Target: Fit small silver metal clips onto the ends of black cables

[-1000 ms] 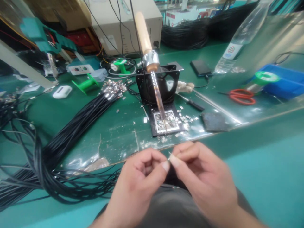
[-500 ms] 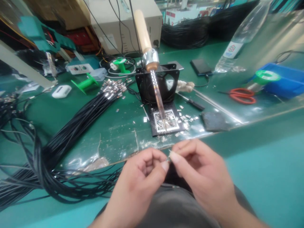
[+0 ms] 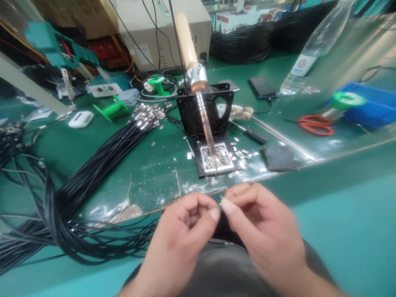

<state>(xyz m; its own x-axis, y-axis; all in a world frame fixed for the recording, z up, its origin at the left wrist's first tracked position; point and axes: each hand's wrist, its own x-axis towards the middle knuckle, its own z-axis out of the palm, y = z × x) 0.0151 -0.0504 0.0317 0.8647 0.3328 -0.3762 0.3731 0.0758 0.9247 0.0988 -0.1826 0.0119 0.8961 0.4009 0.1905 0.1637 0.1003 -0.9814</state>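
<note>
My left hand (image 3: 188, 227) is closed in a pinch, thumb against the curled fingers, just in front of the table edge. Facing it, my right hand (image 3: 260, 222) is pinched too, and the fingertips of both hands nearly meet. Between them shows a tiny pale, thin tip; the rest is hidden, so its kind cannot be told. Beyond the hands, a soldering iron (image 3: 188, 45) with a wooden handle slants down over a black fan frame (image 3: 227, 101). Its tip rests at a small white-rimmed tray (image 3: 202, 163) of metal bits.
Small metal pieces (image 3: 243, 154) lie scattered right of the tray. A bundle of black cables (image 3: 102, 161) with metal ends stretches across the left. Red-handled scissors (image 3: 315, 125), a blue bin (image 3: 377, 107), a plastic bottle (image 3: 318, 45) and a dark block (image 3: 280, 158) are to the right.
Almost nothing differs. My right hand has shifted very slightly left and down, and both hands keep the same pinch.
</note>
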